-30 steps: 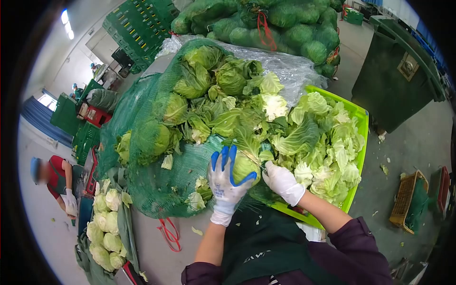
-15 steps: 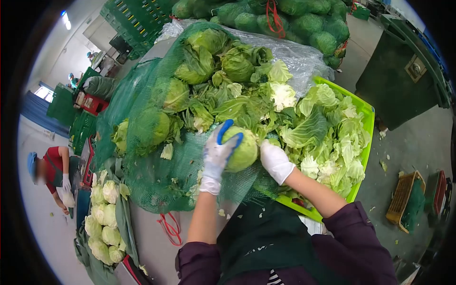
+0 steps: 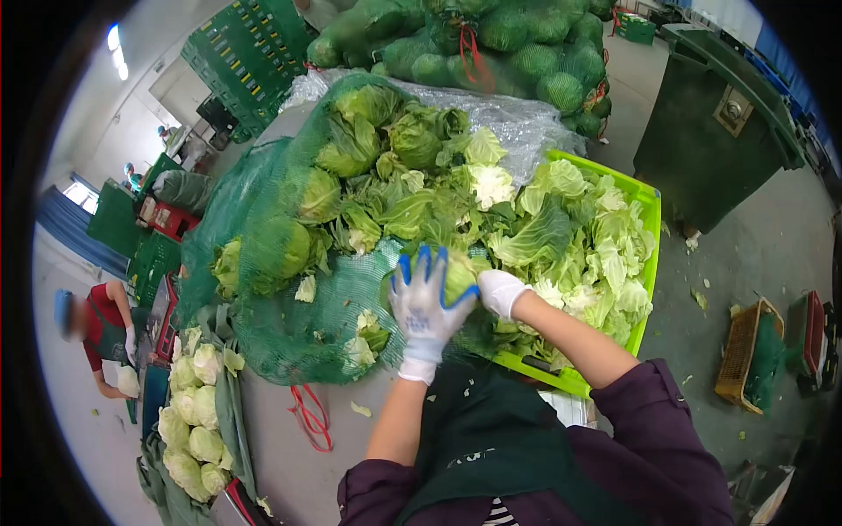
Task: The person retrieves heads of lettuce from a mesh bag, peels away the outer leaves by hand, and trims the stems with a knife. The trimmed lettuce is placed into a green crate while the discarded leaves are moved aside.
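A pale green cabbage (image 3: pixel 460 275) is in front of me, over the green mesh netting (image 3: pixel 285 346). My left hand (image 3: pixel 425 305), in a white glove with blue fingertips, grips it from the near left side, fingers spread across it. My right hand (image 3: pixel 503 294), in a white glove, is closed at the cabbage's right side. Whatever its fingers hold is hidden. More cabbages (image 3: pixel 285 245) and loose leaves (image 3: pixel 408 210) lie on the netting beyond my hands. Right of them, a lime-green crate (image 3: pixel 650 254) is heaped with cut leaves (image 3: pixel 561 245).
Trimmed cabbages (image 3: pixel 206 444) are piled at lower left, near a person in a red shirt (image 3: pixel 110 307). Filled net sacks (image 3: pixel 526 61) stand at the back. A dark green bin (image 3: pixel 693 131) and a wicker basket (image 3: pixel 738 364) are on the right.
My left hand has turned and spread over the cabbage, hiding more of it. My right hand stays against its right side. The whole view has shifted slightly.
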`<state>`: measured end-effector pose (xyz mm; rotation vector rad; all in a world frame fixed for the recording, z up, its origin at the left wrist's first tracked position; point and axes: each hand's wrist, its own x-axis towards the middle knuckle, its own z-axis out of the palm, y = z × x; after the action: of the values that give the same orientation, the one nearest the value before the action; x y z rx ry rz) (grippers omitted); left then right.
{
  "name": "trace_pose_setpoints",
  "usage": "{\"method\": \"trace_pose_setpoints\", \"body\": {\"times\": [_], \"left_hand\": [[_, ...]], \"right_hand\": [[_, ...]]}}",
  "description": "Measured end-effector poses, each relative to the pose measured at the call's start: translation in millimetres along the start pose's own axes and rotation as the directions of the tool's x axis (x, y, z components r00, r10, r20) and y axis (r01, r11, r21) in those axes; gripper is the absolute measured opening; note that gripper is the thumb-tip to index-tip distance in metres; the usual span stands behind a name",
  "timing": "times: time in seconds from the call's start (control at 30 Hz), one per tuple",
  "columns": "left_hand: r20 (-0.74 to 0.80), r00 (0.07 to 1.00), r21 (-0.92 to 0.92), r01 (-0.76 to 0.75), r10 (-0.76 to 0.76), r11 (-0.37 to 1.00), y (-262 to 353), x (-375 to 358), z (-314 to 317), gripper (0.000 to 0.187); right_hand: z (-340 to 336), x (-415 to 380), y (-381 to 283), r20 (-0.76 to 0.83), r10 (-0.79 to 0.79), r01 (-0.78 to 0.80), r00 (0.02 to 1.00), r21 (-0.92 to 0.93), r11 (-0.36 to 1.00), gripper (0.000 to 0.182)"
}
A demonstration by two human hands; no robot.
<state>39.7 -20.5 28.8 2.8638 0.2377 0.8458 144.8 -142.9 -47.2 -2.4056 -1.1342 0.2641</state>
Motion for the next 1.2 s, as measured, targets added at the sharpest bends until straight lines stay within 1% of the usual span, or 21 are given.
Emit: {"method": "trace_pose_setpoints", "body": {"times": [0.03, 0.07, 0.1, 0.13, 0.17, 0.23, 0.3, 0.37, 0.4, 0.57, 0.63, 0.67, 0.7, 0.77, 0.83, 0.9, 0.97, 1.03, 1.1, 1.17, 1.2], "left_hand": [[0.023, 1.0, 0.033, -0.02, 0.019, 0.999, 8.4, -9.2, -4.2, 0.07], [-0.01, 0.999, -0.011, -0.034, 0.034, 0.999, 13.1, -21.3, -4.8, 0.069], [-0.054, 0.998, -0.051, -0.047, 0.044, 0.998, 12.5, -31.3, -4.4, 0.069], [-0.074, 0.996, -0.123, -0.053, 0.044, 0.991, 7.9, -41.7, -8.0, 0.069], [-0.098, 0.994, -0.192, -0.064, 0.046, 0.979, 1.5, -48.3, -10.8, 0.069], [-0.064, 0.996, -0.381, 0.029, -0.058, 0.924, -13.6, -62.2, -23.3, 0.066], [0.069, 0.902, -0.845, 0.279, -0.426, 0.455, -18.8, -77.0, -18.2, 0.064], [0.148, 0.853, -0.924, 0.3, -0.5, 0.239, -49.9, -83.2, -5.9, 0.066], [0.224, 0.806, -0.964, 0.267, -0.548, -0.001, -38.1, -74.5, -24.8, 0.065], [0.2, 0.81, -0.97, 0.241, -0.551, 0.003, -47.6, -52.5, -38.9, 0.059], [0.138, 0.817, -0.924, 0.309, -0.56, 0.224, -50.8, -41.3, -44.8, 0.055], [0.129, 0.812, -0.957, 0.253, -0.569, 0.144, -52.7, -36.9, -37.4, 0.055], [0.092, 0.814, -0.874, 0.342, -0.573, 0.345, -56.0, -33.2, -31.1, 0.054], [-0.046, 0.866, -0.654, 0.351, -0.498, 0.67, -69.2, -40.4, 2.7, 0.053], [-0.028, 0.888, -0.614, 0.347, -0.46, 0.709, -76.0, -42.2, 13.5, 0.048], [0.084, 0.879, -0.86, 0.301, -0.469, 0.412, -67.9, -41.8, 5.4, 0.052], [0.081, 0.892, -0.853, 0.294, -0.445, 0.432, -59.8, -46.8, -10.2, 0.054], [0.248, 0.857, -0.961, 0.276, -0.451, -0.004, -63.6, -61.7, -16.1, 0.058], [0.251, 0.873, -0.967, 0.247, -0.418, -0.066, -77.9, -79.2, -15.7, 0.062], [0.299, 0.843, -0.954, 0.267, -0.447, -0.136, -83.7, -90.0, -19.0, 0.063], [0.306, 0.813, -0.952, 0.25, -0.495, -0.177, -80.8, -90.6, -21.5, 0.062]], "right_hand": [[3.0, 3.8, 9.4, 0.113, 0.019, -0.02, 0.993, 0.008, 1.0, 0.014], [19.7, 1.1, 16.5, 0.032, 0.045, -0.046, 0.998, 0.054, 0.997, 0.015], [35.7, -3.3, 26.4, 0.038, -0.052, 0.051, 0.998, 0.02, 0.999, 0.013], [47.6, -11.1, 19.7, -0.014, 0.169, -0.165, 0.986, 0.139, 0.976, 0.013], [52.6, -17.9, 12.9, 0.043, 0.23, -0.234, 0.972, 0.167, 0.958, 0.019], [43.4, -38.0, -16.4, -0.027, 0.364, -0.341, 0.931, 0.289, 0.895, 0.032], [26.7, -50.4, -47.8, -0.088, 0.35, -0.291, 0.933, 0.388, 0.874, 0.039], [15.4, -48.5, -73.9, -0.091, 0.318, -0.266, 0.944, 0.363, 0.893, 0.051], [16.5, -43.9, -78.7, -0.056, 0.281, -0.246, 0.958, 0.342, 0.907, 0.065], [4.4, -34.8, -88.5, -0.158, 0.143, -0.076, 0.977, 0.371, 0.925, 0.07], [-3.9, -24.4, -87.7, -0.206, 0.119, -0.048, 0.971, 0.321, 0.946, 0.071], [0.7, -16.1, -82.2, -0.214, 0.111, -0.049, 0.971, 0.276, 0.96, 0.071], [6.6, -7.7, -75.3, -0.242, 0.09, -0.026, 0.966, 0.256, 0.966, 0.069], [14.1, 11.2, -62.1, -0.15, 0.193, -0.17, 0.97, 0.154, 0.973, 0.061], [9.2, 28.8, -38.7, -0.111, 0.32, -0.293, 0.941, 0.21, 0.933, 0.05], [12.5, 34.8, -7.1, -0.099, 0.339, -0.294, 0.936, 0.313, 0.903, 0.044], [15.0, 36.9, 12.1, -0.101, 0.356, -0.309, 0.929, 0.315, 0.897, 0.043], [20.3, 27.4, 14.5, -0.094, 0.373, -0.329, 0.923, 0.307, 0.893, 0.043], [31.4, 13.2, 8.5, -0.153, 0.419, -0.293, 0.895, 0.505, 0.812, 0.044], [18.9, -12.4, -37.5, -0.053, 0.512, -0.312, 0.857, 0.738, 0.598, 0.054], [20.2, -25.0, -57.3, -0.071, 0.454, -0.198, 0.888, 0.832, 0.518, 0.061]]}}
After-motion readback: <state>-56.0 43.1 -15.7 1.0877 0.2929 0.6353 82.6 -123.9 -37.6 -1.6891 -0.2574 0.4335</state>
